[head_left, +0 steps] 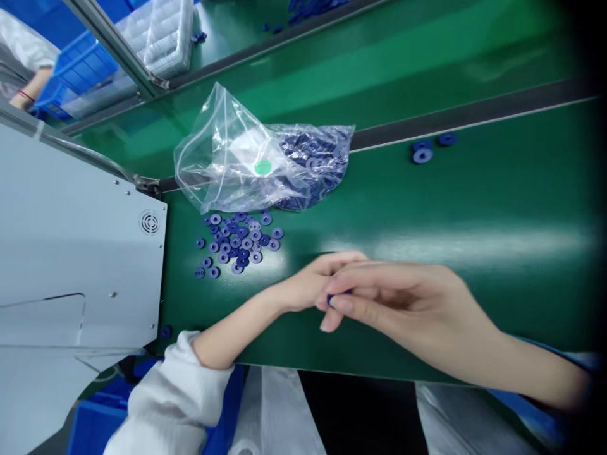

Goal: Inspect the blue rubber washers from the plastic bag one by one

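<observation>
Above the front part of the green table, my right hand (408, 294) pinches a small dark blue washer (331, 299) between thumb and fingers. Only a sliver of that washer shows. Directly behind it, touching or nearly so, is my left hand (308, 283); its fingers are mostly covered by the right hand, so their grip is hidden. To the left of both hands, a loose pile of blue washers (236, 242) lies on the table, some faces paler than others. Just behind the pile rests a clear zip bag (222, 158) with many more washers in its right end.
A pale grey machine housing (85, 253) borders the table on the left. A few washers (422, 155) lie by the dark rail at the back right. Beyond the green divider are a blue basket (80, 69), clear plastic trays (165, 38) and another person's arm (35, 88).
</observation>
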Demonstrator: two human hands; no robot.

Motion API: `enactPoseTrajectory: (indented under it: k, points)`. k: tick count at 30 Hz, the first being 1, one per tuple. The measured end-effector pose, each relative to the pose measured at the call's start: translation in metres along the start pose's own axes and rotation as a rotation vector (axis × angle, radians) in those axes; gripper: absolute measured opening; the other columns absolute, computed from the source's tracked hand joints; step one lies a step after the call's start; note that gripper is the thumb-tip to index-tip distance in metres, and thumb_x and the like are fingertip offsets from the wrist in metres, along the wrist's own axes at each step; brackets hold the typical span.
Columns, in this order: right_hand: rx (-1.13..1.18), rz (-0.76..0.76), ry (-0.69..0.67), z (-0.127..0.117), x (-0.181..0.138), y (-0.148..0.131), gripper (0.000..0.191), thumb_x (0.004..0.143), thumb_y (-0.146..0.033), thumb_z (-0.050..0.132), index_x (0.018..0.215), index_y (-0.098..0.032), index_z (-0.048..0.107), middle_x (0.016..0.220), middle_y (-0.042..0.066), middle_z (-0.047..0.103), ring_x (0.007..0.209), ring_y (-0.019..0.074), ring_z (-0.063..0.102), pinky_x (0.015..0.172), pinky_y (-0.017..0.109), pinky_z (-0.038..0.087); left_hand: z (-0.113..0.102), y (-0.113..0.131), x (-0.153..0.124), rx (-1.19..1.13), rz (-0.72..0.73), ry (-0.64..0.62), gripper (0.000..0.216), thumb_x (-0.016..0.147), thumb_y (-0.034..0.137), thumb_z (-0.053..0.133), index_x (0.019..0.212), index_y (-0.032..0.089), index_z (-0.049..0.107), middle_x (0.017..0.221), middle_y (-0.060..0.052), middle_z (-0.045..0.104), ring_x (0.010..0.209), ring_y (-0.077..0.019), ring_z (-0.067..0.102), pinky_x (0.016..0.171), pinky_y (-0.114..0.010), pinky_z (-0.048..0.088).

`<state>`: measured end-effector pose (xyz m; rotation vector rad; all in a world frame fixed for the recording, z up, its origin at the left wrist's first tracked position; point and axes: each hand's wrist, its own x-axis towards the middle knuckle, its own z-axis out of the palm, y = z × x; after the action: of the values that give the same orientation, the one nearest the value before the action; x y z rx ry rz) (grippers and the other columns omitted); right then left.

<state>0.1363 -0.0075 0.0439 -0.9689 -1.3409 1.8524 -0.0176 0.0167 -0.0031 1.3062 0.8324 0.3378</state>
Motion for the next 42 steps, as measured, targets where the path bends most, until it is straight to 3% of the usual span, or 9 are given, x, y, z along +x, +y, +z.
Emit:
enactPoseTrajectory:
  k: [4, 7, 10, 16, 23, 25, 31, 36, 42]
  points:
    - [-0.057, -0.19, 0.218, -0.007, -0.011, 0.005, 0.025, 0.078, -0.022, 0.075, 0.1, -0.023, 0.064, 0.073, -0.001, 0.074, 0.06, 0.0166, 0.072, 0.059, 0.025, 0.061, -0.02, 0.012, -0.014, -0.265, 0.116, -0.017, 0.032, 0.089, 0.048, 0.055, 0.083, 0.018, 0.048, 0.048, 0.01, 0.032, 0.039, -0.0037, 0.024, 0.039, -0.018, 0.019]
    - [-0.042, -0.22, 0.073, -0.009, -0.018, 0.014, 0.035, 0.077, -0.014, 0.075, 0.105, -0.025, 0.057, 0.077, -0.001, 0.075, 0.067, 0.018, 0.073, 0.063, 0.026, 0.062, -0.021, 0.019, -0.032, -0.202, 0.219, -0.012, 0.035, 0.09, 0.046, 0.053, 0.074, 0.014, 0.053, 0.055, 0.005, 0.04, 0.046, -0.005, 0.032, 0.044, -0.021, 0.024]
    - [0.01, -0.212, -0.032, -0.011, -0.026, 0.021, 0.035, 0.077, -0.013, 0.076, 0.101, -0.025, 0.055, 0.078, -0.001, 0.075, 0.068, 0.0166, 0.073, 0.064, 0.025, 0.061, -0.013, 0.024, -0.038, -0.071, 0.272, -0.052, 0.026, 0.081, 0.033, 0.066, 0.067, 0.014, 0.053, 0.051, 0.007, 0.035, 0.046, -0.0046, 0.029, 0.045, -0.022, 0.022]
    - [0.162, -0.143, -0.01, -0.011, -0.026, 0.025, 0.033, 0.075, -0.015, 0.078, 0.087, -0.023, 0.049, 0.084, 0.0, 0.075, 0.067, 0.0146, 0.073, 0.063, 0.023, 0.06, -0.004, 0.023, -0.033, 0.066, 0.328, -0.011, 0.028, 0.067, 0.02, 0.071, 0.058, 0.015, 0.045, 0.05, 0.009, 0.022, 0.044, -0.0027, 0.021, 0.043, -0.022, 0.017]
    - [0.229, -0.076, 0.039, -0.014, -0.014, 0.029, 0.036, 0.059, -0.013, 0.087, 0.075, -0.019, 0.055, 0.073, -0.002, 0.073, 0.059, 0.0116, 0.07, 0.057, 0.018, 0.058, -0.001, 0.017, -0.033, 0.15, 0.511, 0.084, 0.034, 0.07, 0.01, 0.065, 0.053, 0.015, 0.036, 0.05, 0.008, 0.028, 0.046, -0.0037, 0.023, 0.045, -0.023, 0.019]
    - [0.258, -0.064, 0.034, -0.014, -0.012, 0.031, 0.036, 0.057, -0.011, 0.088, 0.073, -0.018, 0.056, 0.073, -0.003, 0.073, 0.062, 0.0111, 0.071, 0.058, 0.015, 0.057, -0.001, 0.018, -0.033, 0.141, 0.523, 0.086, 0.034, 0.069, 0.008, 0.064, 0.053, 0.016, 0.035, 0.051, 0.008, 0.03, 0.046, -0.0039, 0.024, 0.045, -0.024, 0.02]
    - [0.395, 0.024, -0.079, -0.014, -0.011, 0.032, 0.024, 0.073, -0.011, 0.078, 0.076, -0.018, 0.056, 0.071, 0.0, 0.075, 0.062, 0.0141, 0.073, 0.054, 0.015, 0.056, 0.004, 0.017, -0.034, 0.143, 0.534, 0.127, 0.039, 0.067, 0.015, 0.07, 0.056, 0.018, 0.033, 0.051, 0.009, 0.026, 0.047, -0.0044, 0.021, 0.045, -0.023, 0.02]
    - [0.245, -0.104, -0.091, -0.014, -0.01, 0.034, 0.025, 0.067, -0.009, 0.082, 0.075, -0.018, 0.06, 0.065, -0.002, 0.074, 0.058, 0.0134, 0.072, 0.052, 0.014, 0.055, 0.005, 0.014, -0.032, 0.187, 0.567, 0.102, 0.035, 0.064, 0.012, 0.072, 0.058, 0.017, 0.037, 0.052, 0.01, 0.029, 0.047, -0.0031, 0.024, 0.045, -0.021, 0.021]
    - [0.055, -0.216, -0.083, -0.016, -0.008, 0.031, 0.015, 0.074, -0.017, 0.079, 0.081, -0.019, 0.066, 0.067, -0.001, 0.074, 0.057, 0.0116, 0.071, 0.055, 0.014, 0.054, 0.001, 0.011, -0.033, 0.08, 0.458, 0.033, 0.029, 0.061, 0.014, 0.076, 0.058, 0.015, 0.047, 0.051, 0.01, 0.029, 0.046, -0.0026, 0.025, 0.045, -0.02, 0.02]
